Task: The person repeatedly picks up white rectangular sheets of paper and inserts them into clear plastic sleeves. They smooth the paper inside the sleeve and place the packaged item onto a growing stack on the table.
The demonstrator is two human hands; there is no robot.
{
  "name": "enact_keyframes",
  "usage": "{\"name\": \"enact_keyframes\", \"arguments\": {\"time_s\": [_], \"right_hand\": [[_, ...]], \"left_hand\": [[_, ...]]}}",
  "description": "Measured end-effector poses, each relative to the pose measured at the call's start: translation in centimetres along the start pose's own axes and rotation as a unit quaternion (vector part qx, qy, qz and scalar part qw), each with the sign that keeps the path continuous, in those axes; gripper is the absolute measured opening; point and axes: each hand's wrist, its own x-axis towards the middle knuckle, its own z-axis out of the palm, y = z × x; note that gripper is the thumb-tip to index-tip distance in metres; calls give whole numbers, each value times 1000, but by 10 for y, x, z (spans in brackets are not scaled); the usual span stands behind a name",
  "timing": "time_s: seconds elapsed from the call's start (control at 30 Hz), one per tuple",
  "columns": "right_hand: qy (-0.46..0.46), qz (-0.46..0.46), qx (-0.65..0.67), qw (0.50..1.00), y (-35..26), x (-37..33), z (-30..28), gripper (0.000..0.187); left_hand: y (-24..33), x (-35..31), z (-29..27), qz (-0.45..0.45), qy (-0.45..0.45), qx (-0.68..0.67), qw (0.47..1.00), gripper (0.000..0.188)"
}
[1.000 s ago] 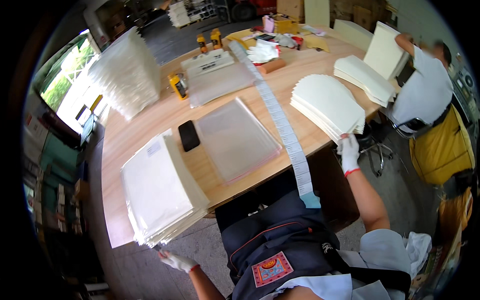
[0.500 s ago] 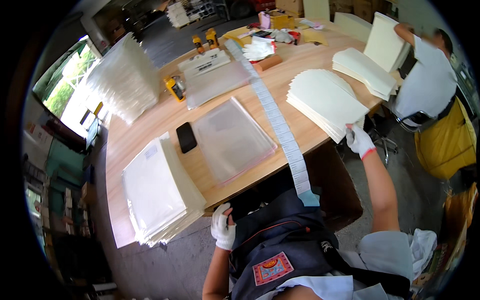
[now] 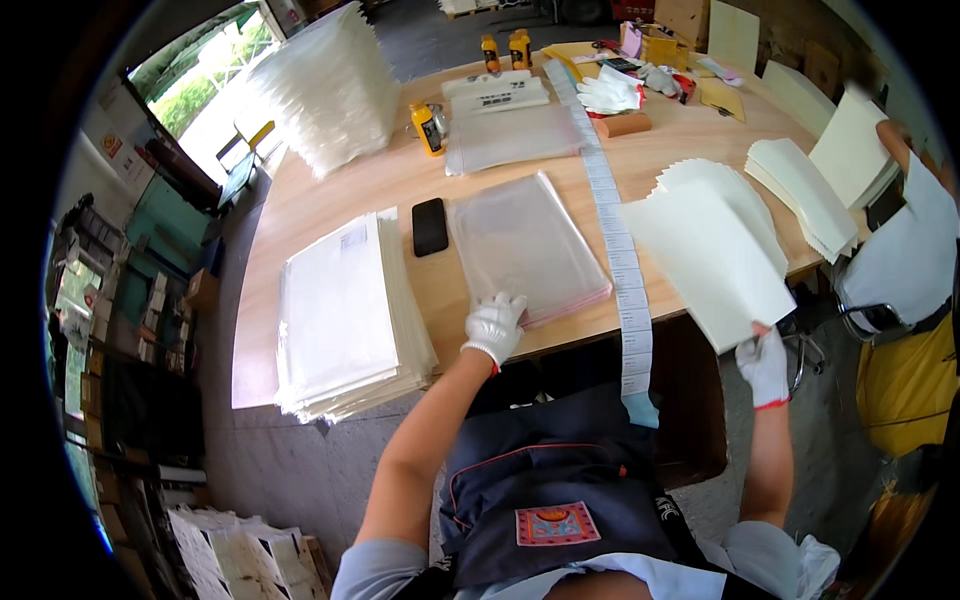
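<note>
My right hand (image 3: pixel 765 366), in a white knitted glove with bare fingertips, pinches the near corner of a cream sheet (image 3: pixel 705 265). This sheet lies across a fanned stack of cream sheets (image 3: pixel 745 198) and reaches past the table's front edge. My left hand (image 3: pixel 494 326), gloved the same way, rests on the near edge of a stack of clear plastic bags (image 3: pixel 530 240), its fingers stretched over the top. Left of the bags is a black phone (image 3: pixel 430 227). Further left stands a stack of bagged sheets (image 3: pixel 335 310), the top one bearing a small label.
A long label strip (image 3: pixel 617 240) runs across the wooden table (image 3: pixel 400 310) down to my apron. Behind are more clear bags (image 3: pixel 515 138), a yellow bottle (image 3: pixel 427 130), spare gloves (image 3: pixel 610 93) and a tall plastic-wrapped pile (image 3: pixel 330 90). A person (image 3: pixel 905 245) sits at the right.
My left hand has moved up from beside the table edge onto the clear bags. My right hand has drawn the top cream sheet off the fan toward me. The view has shifted.
</note>
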Motion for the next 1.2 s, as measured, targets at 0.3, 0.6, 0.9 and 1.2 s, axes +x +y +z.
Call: {"name": "enact_keyframes", "arguments": {"time_s": [0.3, 0.6, 0.9, 1.2], "right_hand": [[-255, 265, -140, 920, 68, -66, 2, 47], [-201, 224, 47, 952, 135, -76, -8, 25], [-159, 193, -38, 967, 130, -132, 62, 17], [-173, 202, -128, 955, 136, -100, 58, 22]], "left_hand": [[-37, 2, 27, 3, 145, -157, 977, 28], [-17, -16, -7, -89, 208, -258, 939, 28], [34, -16, 81, -254, 409, -640, 598, 56], [75, -49, 84, -228, 138, -829, 492, 18]]}}
